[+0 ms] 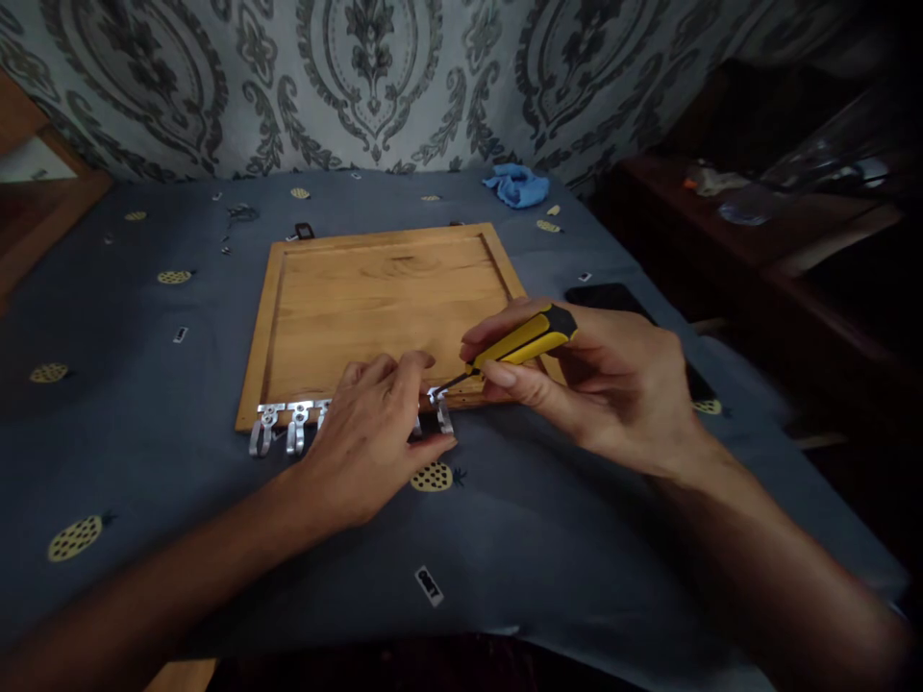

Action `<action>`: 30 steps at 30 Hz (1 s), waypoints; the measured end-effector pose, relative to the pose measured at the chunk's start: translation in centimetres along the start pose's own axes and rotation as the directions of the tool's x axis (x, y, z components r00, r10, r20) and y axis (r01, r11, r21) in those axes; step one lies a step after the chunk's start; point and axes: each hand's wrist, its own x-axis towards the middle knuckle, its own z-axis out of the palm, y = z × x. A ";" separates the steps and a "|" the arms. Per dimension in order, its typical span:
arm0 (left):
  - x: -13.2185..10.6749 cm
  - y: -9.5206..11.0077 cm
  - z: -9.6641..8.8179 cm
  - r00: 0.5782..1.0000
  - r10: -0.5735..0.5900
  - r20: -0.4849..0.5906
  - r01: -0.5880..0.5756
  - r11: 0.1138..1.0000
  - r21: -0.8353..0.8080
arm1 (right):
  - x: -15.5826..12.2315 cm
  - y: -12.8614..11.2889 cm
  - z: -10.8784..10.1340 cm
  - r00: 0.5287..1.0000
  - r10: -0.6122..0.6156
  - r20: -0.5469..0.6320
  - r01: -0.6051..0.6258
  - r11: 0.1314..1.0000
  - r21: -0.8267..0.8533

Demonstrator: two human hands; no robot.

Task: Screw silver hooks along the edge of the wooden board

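Observation:
A square wooden board (375, 298) lies flat on a blue-grey cloth with pineapple prints. Several small metal hooks (278, 428) hang along its near edge. My right hand (606, 384) is closed round a yellow-and-black screwdriver (519, 344), whose tip meets the rightmost hook (441, 408) at the board's edge. My left hand (375, 437) rests palm down over the middle hooks, fingers pressed on the board edge and thumb lying on the cloth beside that hook.
A crumpled blue cloth (517, 185) lies at the far edge of the table (144, 384). A dark phone (612, 296) sits right of the board. Small metal parts (241, 213) are scattered far left. A patterned wall stands behind; dark wooden furniture (757, 240) is to the right.

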 end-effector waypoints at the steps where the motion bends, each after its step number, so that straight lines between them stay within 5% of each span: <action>1: 0.0 0.0 0.0 1.000 0.007 -0.002 -0.007 1.000 0.000 | 0.0 -0.1 0.1 0.998 0.004 -0.055 -0.002 0.999 0.036; 4: -0.1 -0.1 0.1 1.000 0.020 -0.012 -0.020 1.000 0.002 | -0.1 -0.6 0.5 0.965 0.037 -0.259 -0.004 0.991 0.130; 6: -0.1 -0.1 0.1 1.000 0.020 -0.015 -0.020 1.000 0.005 | -0.2 -0.8 0.7 0.954 0.071 -0.293 -0.031 0.990 0.140; 11: -0.1 -0.1 0.1 0.999 0.033 -0.011 -0.033 0.999 0.008 | -0.4 -0.6 0.9 0.979 0.151 -0.139 -0.138 0.985 0.099; 20: -0.1 -0.1 0.1 1.000 0.028 -0.014 -0.028 1.000 0.011 | -0.4 -0.3 1.0 0.983 0.144 -0.110 -0.133 0.986 0.096; 30: 0.0 0.1 0.0 1.000 0.004 0.006 -0.003 1.000 -0.006 | 0.0 0.0 0.4 0.999 -0.025 0.028 0.024 0.999 0.023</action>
